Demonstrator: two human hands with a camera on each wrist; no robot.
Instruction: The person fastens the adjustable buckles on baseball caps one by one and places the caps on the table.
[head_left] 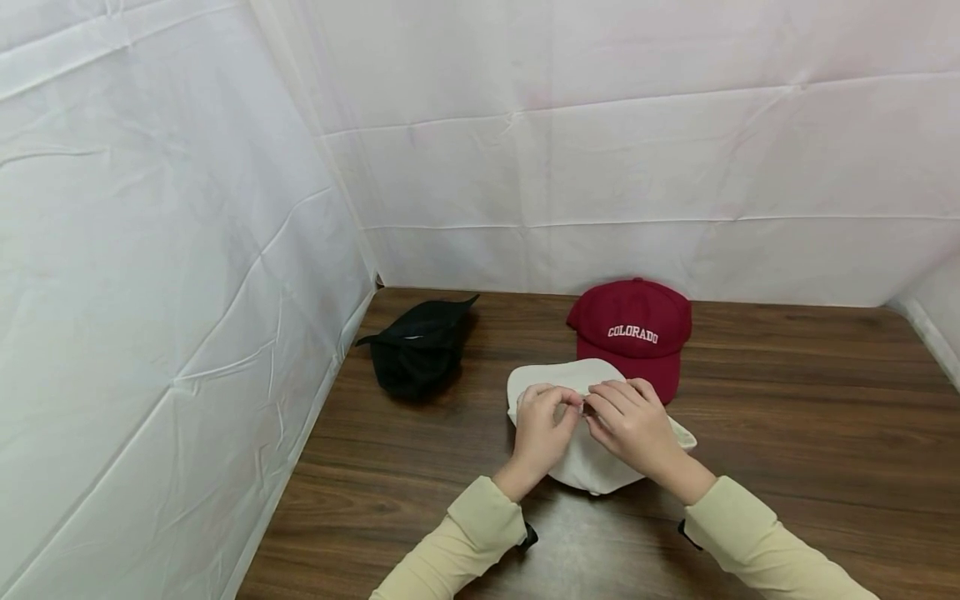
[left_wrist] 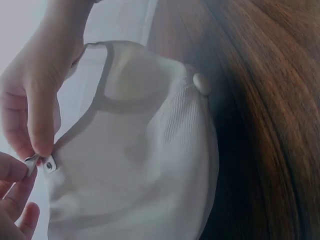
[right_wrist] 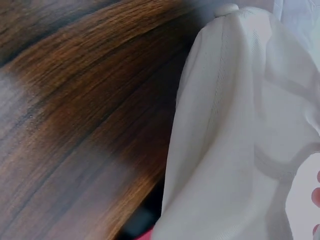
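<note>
A cream baseball cap [head_left: 592,467] lies on the table in the head view, its top button toward the person and its back strap opening facing up. Thumb and fingers of my left hand [head_left: 543,425] pinch the strap beside a small metal-edged slot [left_wrist: 49,164] in the left wrist view. From the other side my right hand [head_left: 633,425] pinches the thin strap end [left_wrist: 31,162], so the fingertips of both hands meet there. The right wrist view shows mostly the crown [right_wrist: 220,130], with a few fingertips at its right edge.
Just behind the cream cap sits a maroon cap [head_left: 633,312] with COLORADO lettering, partly covered by it. A black cap [head_left: 420,354] lies upturned at the back left of the wooden table [head_left: 810,400]. White sheeting [head_left: 637,158] rises behind and to the left.
</note>
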